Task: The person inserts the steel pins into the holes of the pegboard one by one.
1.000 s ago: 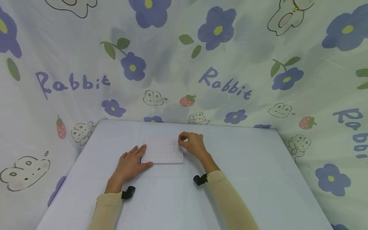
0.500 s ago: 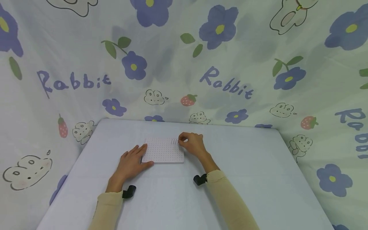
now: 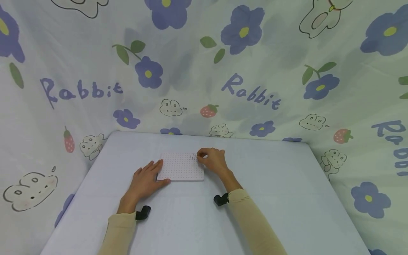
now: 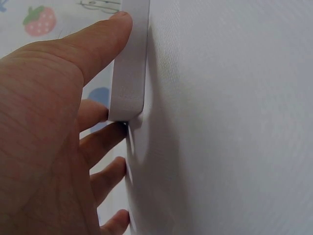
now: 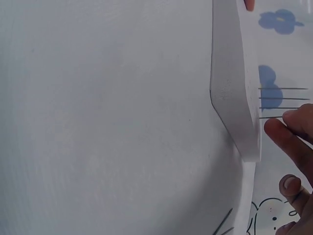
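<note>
A white pegboard (image 3: 181, 168) with a grid of small holes lies on the table. My left hand (image 3: 145, 180) rests at its left end, fingers fairly straight and spread; the thumb (image 4: 102, 46) touches the front side. My right hand (image 3: 213, 159) is over the far right corner. In the right wrist view, its thumb and index finger pinch the upper part of a thin metal pin (image 5: 270, 117) standing in the board. Three similar pins (image 5: 283, 98) stand in a row beside it. The pin's top is hidden by the fingertips.
Two loose thin pins (image 5: 224, 220) lie on the white tabletop (image 3: 271, 198) beyond the board's corner, seen in the right wrist view. A patterned cloth (image 3: 191, 71) with flowers and rabbits hangs behind and beside the table.
My right hand has shifted very slightly left and down at the pin. The left hand keeps its place on the board. The head view has moved a little.
</note>
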The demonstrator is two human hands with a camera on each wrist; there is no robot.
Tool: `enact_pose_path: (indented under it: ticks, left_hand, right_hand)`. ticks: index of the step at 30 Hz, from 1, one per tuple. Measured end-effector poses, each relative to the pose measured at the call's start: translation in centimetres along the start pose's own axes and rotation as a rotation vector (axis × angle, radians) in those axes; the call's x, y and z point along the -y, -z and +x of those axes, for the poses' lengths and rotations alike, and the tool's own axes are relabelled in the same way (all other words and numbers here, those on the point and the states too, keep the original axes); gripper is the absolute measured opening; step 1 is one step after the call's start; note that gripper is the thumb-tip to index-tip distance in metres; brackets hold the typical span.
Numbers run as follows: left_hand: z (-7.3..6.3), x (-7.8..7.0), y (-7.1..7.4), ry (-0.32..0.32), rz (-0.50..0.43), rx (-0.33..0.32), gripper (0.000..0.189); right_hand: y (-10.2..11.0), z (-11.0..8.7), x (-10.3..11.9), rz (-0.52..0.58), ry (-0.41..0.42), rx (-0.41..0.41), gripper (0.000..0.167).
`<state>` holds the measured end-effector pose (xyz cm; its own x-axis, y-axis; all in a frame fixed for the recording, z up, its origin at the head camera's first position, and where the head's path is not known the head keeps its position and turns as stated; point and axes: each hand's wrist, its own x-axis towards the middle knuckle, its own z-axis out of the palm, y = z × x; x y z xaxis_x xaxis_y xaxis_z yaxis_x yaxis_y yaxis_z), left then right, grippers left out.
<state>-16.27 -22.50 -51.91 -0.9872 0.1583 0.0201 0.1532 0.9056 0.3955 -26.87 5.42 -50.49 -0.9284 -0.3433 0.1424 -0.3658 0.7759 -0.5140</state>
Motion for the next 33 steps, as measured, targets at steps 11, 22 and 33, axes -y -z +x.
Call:
enact_pose_path:
  ticks: [11, 22, 33]
  left_hand:
    - [0.0, 0.1, -0.2, -0.009, -0.005, 0.000, 0.092]
    - [-0.1, -0.2, 0.2, -0.010, -0.013, -0.003, 0.090]
    - [0.1, -0.1, 0.0, -0.007, -0.010, 0.000, 0.091]
  right_hand:
    - [1.0, -0.8, -0.2, -0.017, -0.026, -0.020, 0.011]
    - [3.2, -1.4, -1.6, -0.046, -0.076, -0.063, 0.013]
    - [4.4, -2.1, -3.6, -0.060, -0.115, -0.084, 0.013]
